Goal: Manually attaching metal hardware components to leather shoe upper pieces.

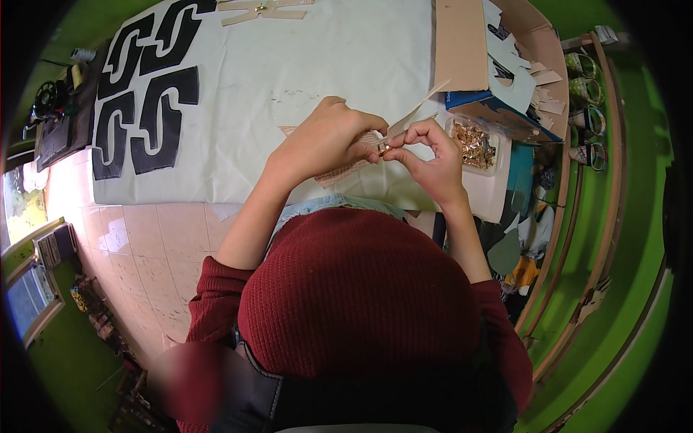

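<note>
Over the table's near edge, my left hand point(333, 137) is closed on a thin beige strap piece point(415, 110), whose pointed ends stick out past the fingers. My right hand point(442, 160) pinches a small gold buckle point(384, 149) between thumb and fingertips. The buckle meets the strap where both hands come together, but the fingers partly cover how they join. Beneath my left hand lies a beige textured piece point(339, 177), mostly hidden. Close to my right hand, a clear tray point(497, 167) holds many small gold buckles.
Black S-shaped cutouts point(167, 123) lie at the left of the white-covered table point(238, 137). Beige straps with a gold buckle point(266, 10) sit at the far edge. An open cardboard box point(462, 50) with cut pieces stands far right. Sandals point(588, 123) hang on a wooden rack.
</note>
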Action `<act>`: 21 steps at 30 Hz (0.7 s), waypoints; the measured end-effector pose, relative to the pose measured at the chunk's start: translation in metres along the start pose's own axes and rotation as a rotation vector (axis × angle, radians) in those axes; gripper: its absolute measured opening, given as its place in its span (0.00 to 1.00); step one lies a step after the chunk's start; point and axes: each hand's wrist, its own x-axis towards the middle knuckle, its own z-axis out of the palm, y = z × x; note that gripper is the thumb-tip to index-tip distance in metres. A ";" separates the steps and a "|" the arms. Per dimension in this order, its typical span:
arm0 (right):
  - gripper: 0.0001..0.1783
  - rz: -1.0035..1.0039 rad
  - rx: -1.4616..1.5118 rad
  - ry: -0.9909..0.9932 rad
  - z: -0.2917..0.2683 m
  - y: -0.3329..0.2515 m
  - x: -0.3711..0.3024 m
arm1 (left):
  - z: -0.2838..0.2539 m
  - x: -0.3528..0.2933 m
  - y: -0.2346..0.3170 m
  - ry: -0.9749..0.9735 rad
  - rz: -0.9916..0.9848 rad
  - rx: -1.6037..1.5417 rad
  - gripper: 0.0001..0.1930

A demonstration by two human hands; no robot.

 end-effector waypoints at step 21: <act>0.16 -0.218 -0.766 -0.171 -0.021 -0.028 0.016 | 0.002 0.013 0.012 0.035 0.127 0.142 0.10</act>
